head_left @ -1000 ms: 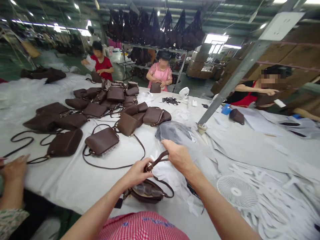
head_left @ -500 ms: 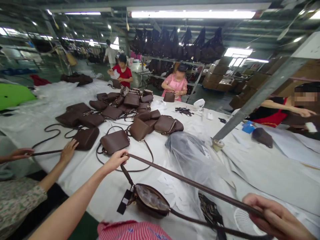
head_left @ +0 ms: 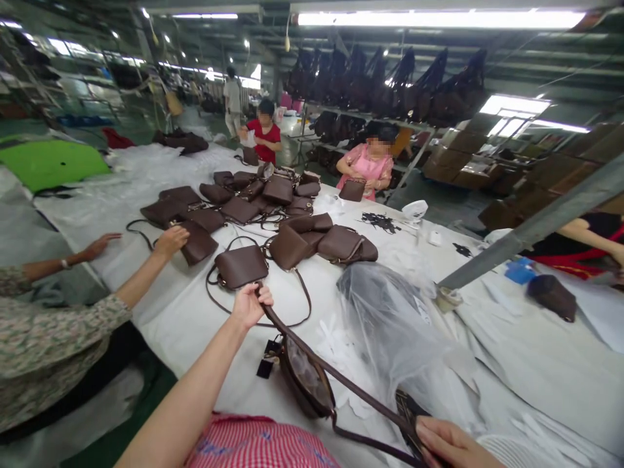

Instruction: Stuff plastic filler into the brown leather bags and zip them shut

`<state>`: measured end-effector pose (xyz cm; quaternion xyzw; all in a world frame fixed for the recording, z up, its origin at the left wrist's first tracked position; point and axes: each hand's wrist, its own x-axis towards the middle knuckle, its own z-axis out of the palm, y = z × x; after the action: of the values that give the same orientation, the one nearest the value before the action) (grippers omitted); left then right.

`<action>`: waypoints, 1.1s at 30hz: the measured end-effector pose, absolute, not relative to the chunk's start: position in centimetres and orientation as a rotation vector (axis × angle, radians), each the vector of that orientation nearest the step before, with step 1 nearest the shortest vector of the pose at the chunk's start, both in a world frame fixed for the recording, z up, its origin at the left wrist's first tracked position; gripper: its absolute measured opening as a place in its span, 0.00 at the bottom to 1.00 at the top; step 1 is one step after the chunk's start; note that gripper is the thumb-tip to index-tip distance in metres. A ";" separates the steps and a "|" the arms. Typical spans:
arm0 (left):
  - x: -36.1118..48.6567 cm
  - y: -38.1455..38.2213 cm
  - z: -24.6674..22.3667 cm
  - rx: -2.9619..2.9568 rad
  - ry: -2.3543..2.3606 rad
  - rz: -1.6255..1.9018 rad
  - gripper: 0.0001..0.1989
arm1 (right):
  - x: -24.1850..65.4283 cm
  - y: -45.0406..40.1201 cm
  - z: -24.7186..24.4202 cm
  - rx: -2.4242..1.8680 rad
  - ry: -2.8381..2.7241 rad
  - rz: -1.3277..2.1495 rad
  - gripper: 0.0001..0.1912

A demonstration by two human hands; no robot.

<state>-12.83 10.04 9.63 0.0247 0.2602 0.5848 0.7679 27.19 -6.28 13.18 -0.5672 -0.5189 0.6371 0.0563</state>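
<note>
A long brown bag strap (head_left: 348, 381) stretches between my two hands. My left hand (head_left: 250, 304) closes around its upper end, just in front of a brown handbag lying on the table. My right hand (head_left: 446, 443), at the lower right, grips the other end, partly cut off by the frame edge. Below the strap hangs the open brown handbag (head_left: 307, 374) it belongs to, tilted, with clear plastic showing inside. Black tags (head_left: 267, 364) dangle at its left side. Another brown handbag (head_left: 241, 266) lies beyond my left hand, its strap looped on the white table cover (head_left: 195, 338).
Brown handbags (head_left: 280, 190) are piled mid-table. Clear plastic bags (head_left: 380, 305) lie right of centre, near a slanting metal post (head_left: 526, 227). On my left, a co-worker's hand (head_left: 171, 240) touches a handbag. A person in pink (head_left: 365, 162) holds a bag across the table.
My right hand has moved left and down with the strap, so it spans a shorter length. The open handbag has tipped more upright. The co-worker's left hand has let go of a strap.
</note>
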 end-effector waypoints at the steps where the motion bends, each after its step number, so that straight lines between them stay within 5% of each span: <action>1: -12.2 9.9 10.1 0.115 0.577 1.231 0.06 | 26.6 -5.9 13.3 -1.743 -1.577 1.906 0.33; 8: -5.0 8.5 12.6 0.871 0.640 0.708 0.11 | 17.6 1.8 16.1 -1.599 -1.755 1.589 0.25; 14: -4.2 8.2 12.0 1.130 0.637 0.625 0.20 | 13.2 5.6 16.5 -1.468 -1.547 1.601 0.23; 19: -5.7 8.9 11.8 1.222 0.744 0.542 0.09 | 14.7 5.7 16.3 -1.379 -1.486 1.731 0.25; 25: -7.9 9.8 10.0 0.758 0.768 0.891 0.10 | 18.8 3.6 14.4 -1.423 -1.428 1.847 0.26; 33: -6.9 10.9 8.9 0.115 0.493 1.127 0.10 | 12.2 2.1 8.5 -1.545 -1.412 1.623 0.18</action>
<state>-6.95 10.90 8.89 0.0541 0.2312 0.5282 0.8152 12.16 2.12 8.54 -0.5656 -0.5169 0.5944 0.2440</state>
